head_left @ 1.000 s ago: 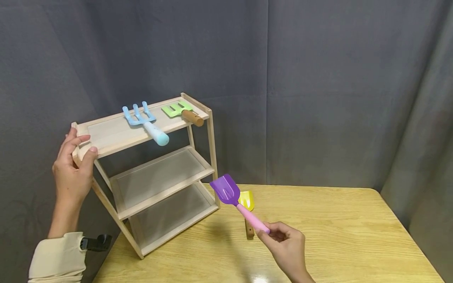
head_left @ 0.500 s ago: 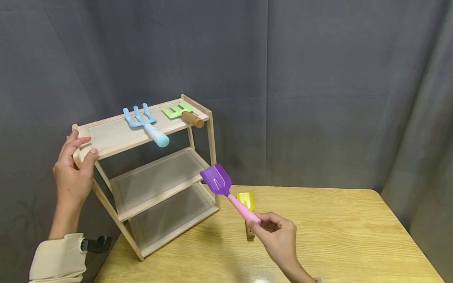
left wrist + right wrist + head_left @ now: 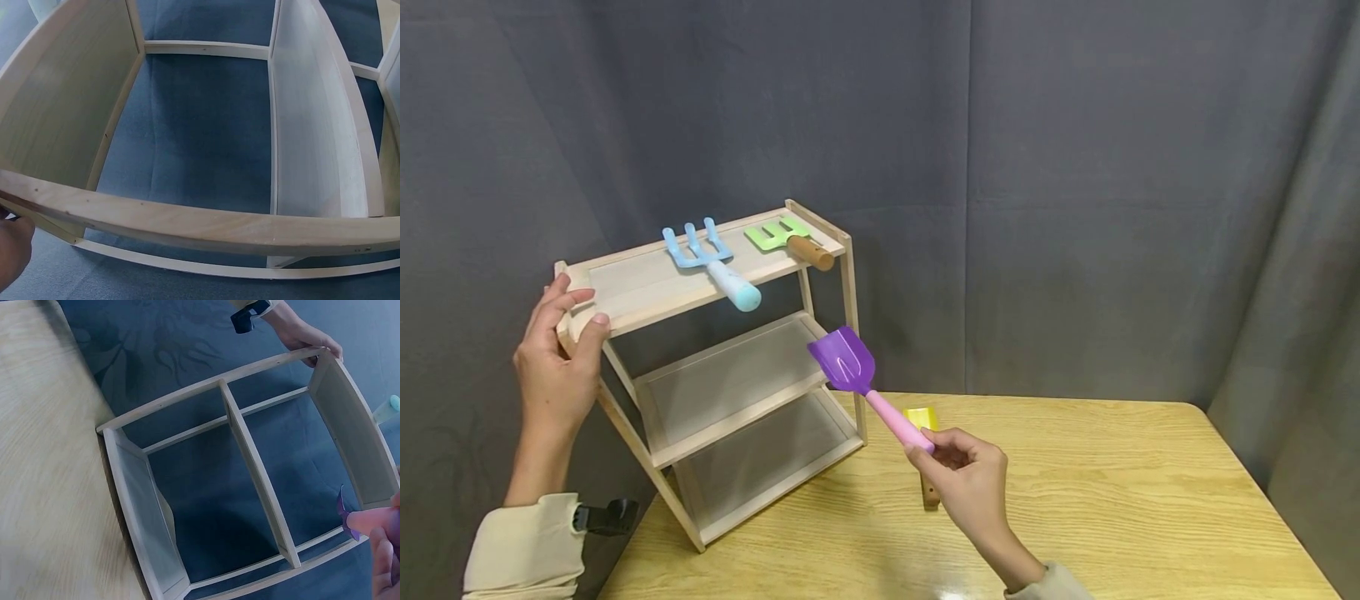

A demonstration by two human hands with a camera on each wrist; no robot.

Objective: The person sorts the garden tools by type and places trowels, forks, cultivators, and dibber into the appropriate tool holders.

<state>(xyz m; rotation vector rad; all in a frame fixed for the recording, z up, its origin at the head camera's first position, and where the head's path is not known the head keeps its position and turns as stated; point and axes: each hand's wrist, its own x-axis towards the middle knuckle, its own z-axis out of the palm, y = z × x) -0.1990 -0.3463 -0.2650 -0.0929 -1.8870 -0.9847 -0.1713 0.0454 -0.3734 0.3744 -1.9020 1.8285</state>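
A toy shovel (image 3: 844,360) with a purple blade and pink handle hangs over the table in front of the shelf's right side. My right hand (image 3: 967,479) pinches the handle's end between thumb and fingers. At the far left, my left hand (image 3: 556,362) grips the top left corner of a three-tier wooden shelf (image 3: 741,446), its thumb on the front edge. On the top tier lie a blue hand fork (image 3: 726,282) and a green hand fork (image 3: 808,252) with a brown handle. In the right wrist view the purple blade (image 3: 343,511) appears edge-on.
Behind my right hand, a yellow-headed tool (image 3: 919,417) with a brown handle lies on the wooden table (image 3: 1112,483), partly covered. A grey curtain (image 3: 1075,192) hangs along the back and sides.
My right hand has carried the purple shovel up and to the left, toward the shelf. My left hand has kept its hold on the shelf, and both forks lie unmoved.
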